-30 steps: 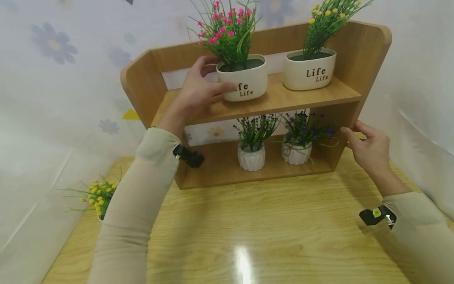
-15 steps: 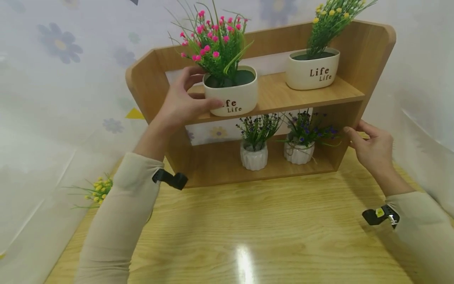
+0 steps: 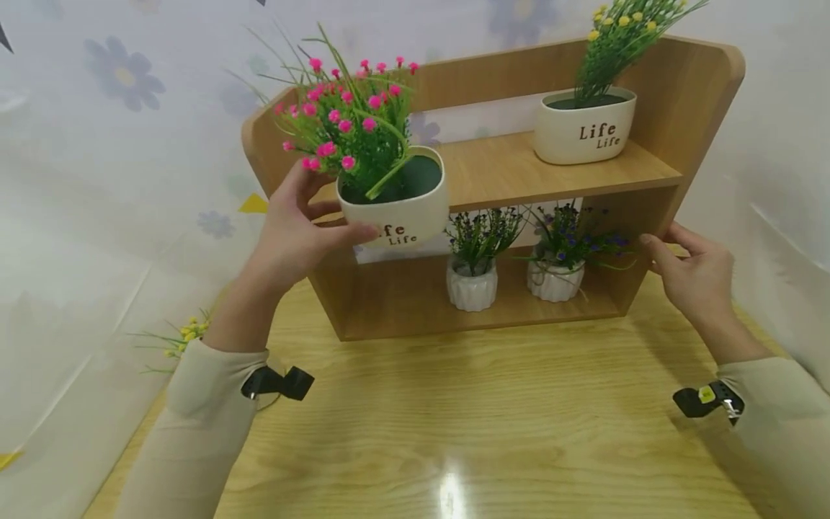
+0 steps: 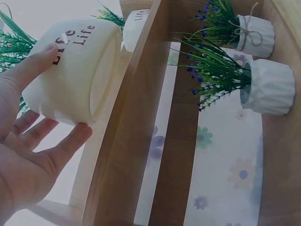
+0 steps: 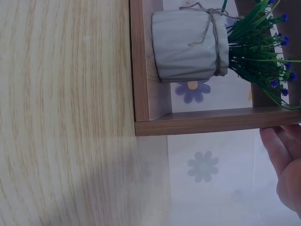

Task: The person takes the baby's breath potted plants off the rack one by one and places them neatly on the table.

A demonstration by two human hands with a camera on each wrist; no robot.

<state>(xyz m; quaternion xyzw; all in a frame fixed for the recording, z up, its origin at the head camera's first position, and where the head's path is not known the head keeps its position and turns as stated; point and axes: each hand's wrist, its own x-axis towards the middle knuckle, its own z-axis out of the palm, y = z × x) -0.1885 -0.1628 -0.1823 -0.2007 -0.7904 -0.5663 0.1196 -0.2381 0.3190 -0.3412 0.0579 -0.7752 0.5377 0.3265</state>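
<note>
My left hand (image 3: pixel 289 234) grips a cream oval pot (image 3: pixel 421 207) lettered "Life", which holds artificial pink flowers (image 3: pixel 346 122). The thumb lies over the lettering; in the left wrist view, fingers (image 4: pixel 70 141) reach round the pot's other side and base. The pot hangs tilted in front of the upper board's left end. On the right, my right hand (image 3: pixel 700 277) touches the side panel (image 5: pixel 211 123) of a wooden two-tier shelf (image 3: pixel 389 313), thumb at its front edge. Its other fingers are partly hidden.
A matching pot (image 3: pixel 583 137) with yellow flowers stands at the upper board's right. Two ribbed white pots (image 3: pixel 472 288) with purple flowers stand below, the right one tied with twine. Another yellow-flowered plant (image 3: pixel 188 333) sits on the table (image 3: pixel 421 404) at left, partly behind my sleeve.
My left hand has lifted the pink-flowered pot off the upper board and brought it left and toward me. The right hand stays at the side panel. The view has shifted slightly.
</note>
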